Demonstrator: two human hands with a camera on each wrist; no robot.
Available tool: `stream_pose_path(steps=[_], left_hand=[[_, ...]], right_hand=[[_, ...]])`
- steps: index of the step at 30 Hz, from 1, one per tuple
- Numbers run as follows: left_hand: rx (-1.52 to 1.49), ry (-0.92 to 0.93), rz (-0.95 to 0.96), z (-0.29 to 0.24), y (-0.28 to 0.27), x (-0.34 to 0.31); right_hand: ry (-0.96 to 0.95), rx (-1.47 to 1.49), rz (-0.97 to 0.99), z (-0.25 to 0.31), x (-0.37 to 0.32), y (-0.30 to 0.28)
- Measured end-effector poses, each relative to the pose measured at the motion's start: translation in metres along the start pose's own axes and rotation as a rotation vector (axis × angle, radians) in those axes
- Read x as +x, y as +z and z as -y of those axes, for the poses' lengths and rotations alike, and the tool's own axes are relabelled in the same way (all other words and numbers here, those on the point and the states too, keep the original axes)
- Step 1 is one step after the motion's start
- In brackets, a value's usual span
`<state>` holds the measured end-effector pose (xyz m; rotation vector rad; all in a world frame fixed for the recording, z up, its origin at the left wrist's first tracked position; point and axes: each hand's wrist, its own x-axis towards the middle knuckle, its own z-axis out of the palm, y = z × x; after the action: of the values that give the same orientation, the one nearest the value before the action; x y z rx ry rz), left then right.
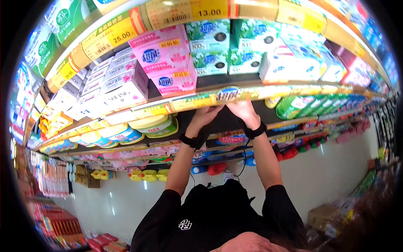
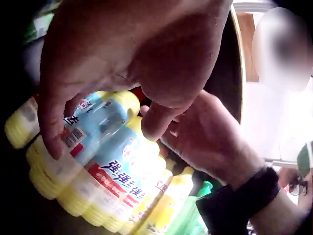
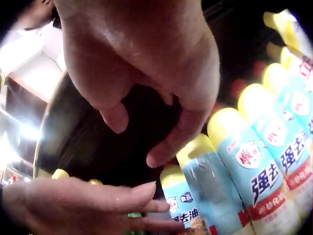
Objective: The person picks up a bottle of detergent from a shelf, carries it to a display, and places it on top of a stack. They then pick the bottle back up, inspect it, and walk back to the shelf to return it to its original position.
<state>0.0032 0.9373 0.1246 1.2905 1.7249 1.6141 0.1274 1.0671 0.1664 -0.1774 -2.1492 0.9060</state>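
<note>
In the head view, both hands reach in below a shelf edge, whose price strip [image 1: 184, 102] covers some fingertips. The left hand [image 2: 127, 54] has its fingers spread before a row of blue bottles with yellow caps; its fingertips overlap a bottle with a barcode label [image 2: 98, 129]. My right hand [image 3: 142, 54] bends its fingers loosely with nothing between thumb and forefinger. Its forefinger comes down close to the yellow cap [image 3: 195, 148] of a bottle turned sideways. The left hand's fingers extend toward the bottles from below in the right wrist view. Both wrists wear black bands.
Above the hands stand pink boxes [image 1: 163, 59] and green-white boxes [image 1: 208, 63]. White tubs [image 1: 155, 126] line the lower shelf at left, green bottles [image 1: 310, 105] at right. Yellow bottles [image 2: 166, 200] adjoin the blue row. Yellow jugs [image 1: 149, 175] stand near the floor.
</note>
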Motion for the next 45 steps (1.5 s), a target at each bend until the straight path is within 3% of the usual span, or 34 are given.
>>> stream_pose_path(steps=[2,3,6,11,13,17,18,21,24,27,30,31,32,35,38,39,45], left_hand=[[0.293,0.205,-0.075,0.031,-0.002,0.021],[0.19,0.163,-0.088,0.047,-0.002,0.022],[0.116,0.122,-0.165,0.055,0.002,0.012],[0.104,0.107,-0.265,0.049,0.008,-0.004],[0.11,0.105,-0.295,0.047,0.01,-0.009],[0.127,0.11,-0.332,0.039,0.016,-0.017],[0.132,0.113,-0.337,0.037,0.017,-0.018],[0.175,0.117,-0.35,0.029,0.023,-0.023],[0.326,0.109,-0.374,0.017,0.028,-0.027],[0.48,0.159,-0.352,-0.005,0.03,-0.035],[0.621,0.437,-0.437,-0.057,0.036,-0.056],[0.599,0.419,-0.413,-0.072,0.037,-0.067],[0.579,0.402,-0.391,-0.084,0.038,-0.081],[0.433,0.422,-0.431,-0.083,0.037,-0.13],[0.285,0.29,-0.508,-0.071,0.033,-0.2],[0.238,0.204,-0.51,-0.087,0.027,-0.223],[0.379,-0.026,-0.717,-0.108,0.009,-0.358]], right_hand=[[0.152,0.405,0.031,-0.098,-0.006,0.044],[0.166,0.413,0.015,-0.108,-0.02,0.046],[0.125,0.262,0.032,-0.135,-0.029,0.047],[-0.198,-0.285,-0.052,-0.154,-0.047,0.068],[-0.302,-0.39,-0.107,-0.14,-0.05,0.068],[-0.105,-0.256,0.284,-0.067,-0.042,0.011],[-0.181,-0.258,0.246,-0.053,-0.037,0.006],[-0.081,-0.069,0.388,-0.027,-0.026,0.001],[-0.19,0.078,0.169,0.009,-0.022,-0.003],[-0.348,0.142,0.027,0.011,-0.041,-0.011],[-0.495,0.154,-0.009,0.023,-0.058,-0.039],[-0.449,0.12,0.013,0.038,-0.064,-0.049],[-0.592,0.278,-0.139,0.03,-0.069,-0.036],[-0.671,0.357,-0.135,0.043,-0.091,-0.027],[-0.511,0.494,-0.182,0.06,-0.13,0.014],[-0.375,0.529,-0.105,0.062,-0.153,0.026],[-0.249,0.408,0.603,0.121,-0.226,0.092]])
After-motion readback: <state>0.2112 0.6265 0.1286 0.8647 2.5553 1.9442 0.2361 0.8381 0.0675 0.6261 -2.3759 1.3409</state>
